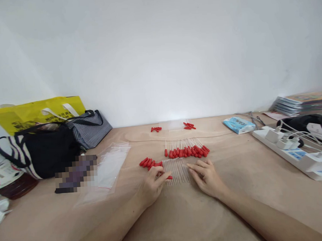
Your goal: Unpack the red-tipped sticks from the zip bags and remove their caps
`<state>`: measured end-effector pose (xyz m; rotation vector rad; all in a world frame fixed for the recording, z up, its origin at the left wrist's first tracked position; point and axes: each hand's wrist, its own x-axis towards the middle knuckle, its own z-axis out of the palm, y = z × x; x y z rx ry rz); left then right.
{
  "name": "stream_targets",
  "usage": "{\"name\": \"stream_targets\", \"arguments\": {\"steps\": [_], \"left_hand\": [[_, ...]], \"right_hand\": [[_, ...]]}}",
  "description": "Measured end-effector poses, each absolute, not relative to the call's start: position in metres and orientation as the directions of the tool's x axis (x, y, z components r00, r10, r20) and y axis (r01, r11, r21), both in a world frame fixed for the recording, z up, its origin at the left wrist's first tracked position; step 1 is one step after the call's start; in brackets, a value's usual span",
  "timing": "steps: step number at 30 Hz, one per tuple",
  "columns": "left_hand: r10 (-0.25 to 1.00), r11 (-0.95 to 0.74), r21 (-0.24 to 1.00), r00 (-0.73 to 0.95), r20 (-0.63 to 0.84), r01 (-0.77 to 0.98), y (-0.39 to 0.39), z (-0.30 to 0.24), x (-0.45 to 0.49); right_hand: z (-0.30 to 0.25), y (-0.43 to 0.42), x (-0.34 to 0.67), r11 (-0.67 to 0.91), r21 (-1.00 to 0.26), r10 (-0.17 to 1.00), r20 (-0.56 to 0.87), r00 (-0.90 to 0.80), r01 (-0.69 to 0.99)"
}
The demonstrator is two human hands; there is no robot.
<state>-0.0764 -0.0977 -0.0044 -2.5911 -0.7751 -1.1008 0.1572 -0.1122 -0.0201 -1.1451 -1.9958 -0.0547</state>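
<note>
A row of clear thin tubes (177,169) lies on the tan table between my hands. My left hand (153,181) is curled at the row's left end, its fingers pinching a red rubber cap (168,177). My right hand (206,174) rests on the row's right end with fingers extended onto the tubes. Loose red caps (149,162) lie just left of the row. Behind it lies a line of assembled droppers with red caps (188,151). Farther back are two small heaps of red caps (156,128) (189,125) beside more clear tubes (175,124).
Left: clear plastic bags (109,167), a black bag (46,149), a striped bag (89,128), a yellow bag (35,112). Right: a white power strip with plugs and cables (296,150), a blue tissue pack (239,124), stacked books (304,103), a black strap (308,120). White wall behind.
</note>
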Motion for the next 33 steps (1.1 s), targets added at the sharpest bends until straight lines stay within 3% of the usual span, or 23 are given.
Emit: {"name": "stream_targets", "arguments": {"steps": [6,9,12,21,26,30,33], "left_hand": [[0.58,-0.64,0.249,0.245,0.777,0.727,-0.083,0.01,-0.093],[0.703,-0.494,0.456,0.032,0.71,0.74,-0.071,0.015,-0.11],[0.795,-0.417,0.603,-0.048,0.604,0.68,-0.065,0.013,-0.116],[0.847,-0.417,0.437,0.166,0.506,0.797,-0.062,0.01,-0.1],[0.779,-0.522,0.349,0.268,0.566,0.779,-0.064,0.006,-0.102],[0.74,-0.501,0.351,0.182,0.647,0.791,-0.063,0.014,-0.104],[0.846,-0.344,0.361,0.12,0.519,0.867,-0.052,0.029,-0.103]], "right_hand": [[-0.028,-0.1,0.158,0.497,-0.451,0.762,0.635,-0.125,0.741],[-0.031,-0.093,0.159,0.506,-0.435,0.752,0.645,-0.133,0.745],[-0.034,-0.089,0.157,0.538,-0.416,0.728,0.668,-0.155,0.733],[-0.029,-0.095,0.148,0.61,-0.42,0.722,0.644,-0.253,0.672],[-0.025,-0.099,0.147,0.628,-0.42,0.732,0.604,-0.315,0.656],[-0.023,-0.101,0.147,0.602,-0.421,0.753,0.583,-0.306,0.679],[-0.023,-0.101,0.148,0.563,-0.43,0.769,0.585,-0.257,0.706]]}}
